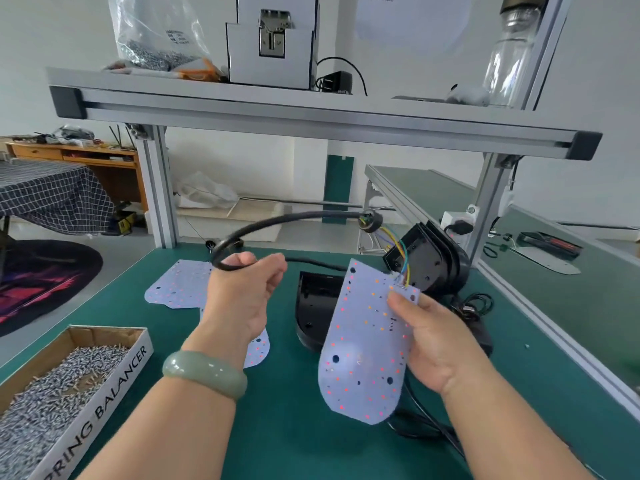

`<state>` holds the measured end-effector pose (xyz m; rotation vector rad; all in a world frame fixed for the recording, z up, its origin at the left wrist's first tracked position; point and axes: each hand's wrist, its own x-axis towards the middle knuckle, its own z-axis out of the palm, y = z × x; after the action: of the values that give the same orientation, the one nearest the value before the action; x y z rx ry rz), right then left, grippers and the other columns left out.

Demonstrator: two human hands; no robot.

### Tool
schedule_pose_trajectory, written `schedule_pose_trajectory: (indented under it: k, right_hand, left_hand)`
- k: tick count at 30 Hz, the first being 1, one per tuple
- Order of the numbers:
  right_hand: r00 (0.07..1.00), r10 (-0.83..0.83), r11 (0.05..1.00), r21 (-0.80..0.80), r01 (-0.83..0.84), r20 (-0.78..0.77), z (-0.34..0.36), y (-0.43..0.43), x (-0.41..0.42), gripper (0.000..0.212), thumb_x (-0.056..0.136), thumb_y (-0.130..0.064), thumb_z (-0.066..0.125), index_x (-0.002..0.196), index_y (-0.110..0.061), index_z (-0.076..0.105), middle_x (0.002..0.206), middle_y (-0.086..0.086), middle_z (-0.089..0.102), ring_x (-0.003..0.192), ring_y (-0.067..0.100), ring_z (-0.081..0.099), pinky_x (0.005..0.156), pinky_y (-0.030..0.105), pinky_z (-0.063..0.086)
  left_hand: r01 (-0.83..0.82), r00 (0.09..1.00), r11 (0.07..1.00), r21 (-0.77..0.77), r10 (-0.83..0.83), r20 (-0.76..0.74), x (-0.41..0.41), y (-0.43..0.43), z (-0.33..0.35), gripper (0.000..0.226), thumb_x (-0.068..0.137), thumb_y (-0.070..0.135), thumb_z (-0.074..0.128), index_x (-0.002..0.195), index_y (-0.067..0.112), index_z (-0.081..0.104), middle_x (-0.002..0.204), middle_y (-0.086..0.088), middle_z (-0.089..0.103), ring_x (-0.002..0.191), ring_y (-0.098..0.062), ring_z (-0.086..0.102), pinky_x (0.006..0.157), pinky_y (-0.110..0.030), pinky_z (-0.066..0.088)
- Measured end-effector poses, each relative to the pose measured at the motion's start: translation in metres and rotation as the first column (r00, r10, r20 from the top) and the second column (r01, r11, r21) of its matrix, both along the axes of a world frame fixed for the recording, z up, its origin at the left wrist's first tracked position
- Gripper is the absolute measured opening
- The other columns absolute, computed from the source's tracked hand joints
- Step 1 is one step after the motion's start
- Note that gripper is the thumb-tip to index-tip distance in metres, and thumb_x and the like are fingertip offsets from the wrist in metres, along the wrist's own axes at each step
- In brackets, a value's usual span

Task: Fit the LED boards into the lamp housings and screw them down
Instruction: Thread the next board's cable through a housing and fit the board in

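My right hand (433, 344) grips the right edge of a white LED board (363, 344) dotted with red and orange LEDs, held tilted above the green mat. Coloured wires (398, 251) run from the board's top corner up to a thick black cable (287, 220). My left hand (242, 296) holds that cable, which arches over to the right. An open black lamp housing (315, 306) lies on the mat just behind the board. More black housings (433, 261) stand stacked at the back right. Two more LED boards (180, 285) lie flat, partly under my left arm.
A cardboard box of screws (65, 393) sits at the front left. An aluminium shelf frame (311, 116) spans overhead, its posts at the mat's back corners. Black cables (426, 431) coil at the front right. A white power strip (457, 220) stands behind the stacked housings.
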<state>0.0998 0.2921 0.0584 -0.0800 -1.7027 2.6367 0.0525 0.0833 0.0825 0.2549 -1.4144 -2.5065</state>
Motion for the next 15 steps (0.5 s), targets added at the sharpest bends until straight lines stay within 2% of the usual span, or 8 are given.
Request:
schedule_pose_trajectory:
  k: [3, 5, 7, 9, 11, 12, 13, 15]
  right_hand:
    - [0.99, -0.053, 0.999, -0.007, 0.054, 0.131, -0.011, -0.01, -0.014, 0.016, 0.094, -0.011, 0.056, 0.102, -0.003, 0.066, 0.094, 0.013, 0.074, 0.073, 0.023, 0.071, 0.061, 0.032, 0.054]
    - [0.976, -0.104, 0.995, 0.015, 0.104, 0.191, -0.017, -0.017, -0.021, 0.011, 0.093, -0.01, 0.059, 0.094, -0.004, 0.067, 0.086, 0.01, 0.075, 0.066, 0.021, 0.071, 0.058, 0.031, 0.052]
    - [0.96, -0.175, 0.982, 0.108, 0.155, 0.219, -0.022, -0.022, -0.028, 0.01, 0.09, -0.011, 0.064, 0.082, -0.005, 0.067, 0.073, 0.004, 0.073, 0.06, 0.018, 0.068, 0.055, 0.028, 0.049]
    - [0.951, -0.204, 0.964, 0.218, 0.154, 0.231, -0.023, -0.028, -0.035, 0.012, 0.088, -0.014, 0.069, 0.077, -0.008, 0.067, 0.072, 0.002, 0.073, 0.059, 0.015, 0.066, 0.052, 0.025, 0.046]
    - [0.956, -0.177, 0.946, 0.309, 0.099, 0.236, -0.02, -0.035, -0.042, 0.01, 0.088, -0.015, 0.069, 0.086, -0.005, 0.069, 0.09, 0.011, 0.073, 0.065, 0.018, 0.065, 0.054, 0.024, 0.046]
    - [0.957, -0.171, 0.932, 0.354, 0.08, 0.233, -0.019, -0.039, -0.045, 0.013, 0.088, -0.013, 0.068, 0.092, -0.001, 0.069, 0.099, 0.017, 0.072, 0.068, 0.02, 0.064, 0.058, 0.025, 0.048]
    - [0.957, -0.171, 0.917, 0.393, 0.069, 0.232, -0.019, -0.044, -0.047, 0.017, 0.088, -0.011, 0.067, 0.097, 0.003, 0.068, 0.106, 0.021, 0.07, 0.075, 0.023, 0.066, 0.064, 0.029, 0.051]
    - [0.952, -0.186, 0.898, 0.435, 0.065, 0.241, -0.018, -0.051, -0.049, 0.025, 0.088, -0.01, 0.065, 0.104, 0.009, 0.066, 0.114, 0.028, 0.064, 0.097, 0.036, 0.067, 0.085, 0.046, 0.055]
  left_hand:
    - [-0.083, 0.995, 0.992, -0.091, 0.077, -0.068, 0.008, 0.001, -0.009, 0.028, 0.09, -0.005, 0.052, 0.072, 0.015, 0.045, 0.057, 0.0, 0.05, 0.047, -0.011, 0.061, 0.05, -0.018, 0.051]
    - [-0.023, 0.998, 0.996, -0.085, 0.018, -0.062, 0.011, -0.002, -0.013, 0.014, 0.096, 0.007, 0.044, 0.091, 0.014, 0.055, 0.066, -0.005, 0.059, 0.059, -0.02, 0.069, 0.057, -0.026, 0.056]
    - [0.048, 0.999, 0.995, -0.089, -0.048, -0.001, 0.013, -0.009, -0.017, 0.018, 0.099, 0.018, 0.041, 0.104, 0.012, 0.057, 0.081, -0.013, 0.07, 0.074, -0.027, 0.072, 0.064, -0.031, 0.057]
    - [-0.039, 0.999, 0.983, -0.179, 0.039, -0.001, 0.013, -0.015, -0.023, 0.018, 0.095, 0.023, 0.051, 0.089, 0.011, 0.063, 0.067, -0.007, 0.072, 0.061, -0.019, 0.07, 0.055, -0.025, 0.055]
    - [-0.192, 0.981, 0.922, -0.336, 0.192, -0.034, 0.015, -0.021, -0.024, 0.032, 0.087, 0.029, 0.061, 0.055, 0.024, 0.056, 0.04, 0.007, 0.052, 0.034, -0.011, 0.048, 0.039, -0.018, 0.039]
    - [-0.232, 0.971, 0.906, -0.355, 0.239, -0.026, 0.016, -0.023, -0.023, 0.041, 0.084, 0.034, 0.061, 0.046, 0.024, 0.048, 0.035, 0.01, 0.038, 0.031, -0.01, 0.033, 0.037, -0.016, 0.028]
    - [-0.255, 0.964, 0.905, -0.342, 0.265, -0.017, 0.015, -0.026, -0.023, 0.042, 0.083, 0.039, 0.057, 0.044, 0.024, 0.045, 0.035, 0.012, 0.031, 0.031, -0.01, 0.026, 0.037, -0.015, 0.022]
    - [-0.248, 0.966, 0.918, -0.31, 0.259, -0.005, 0.014, -0.031, -0.021, 0.034, 0.089, 0.043, 0.045, 0.061, 0.027, 0.055, 0.036, 0.01, 0.041, 0.032, -0.009, 0.033, 0.037, -0.017, 0.027]
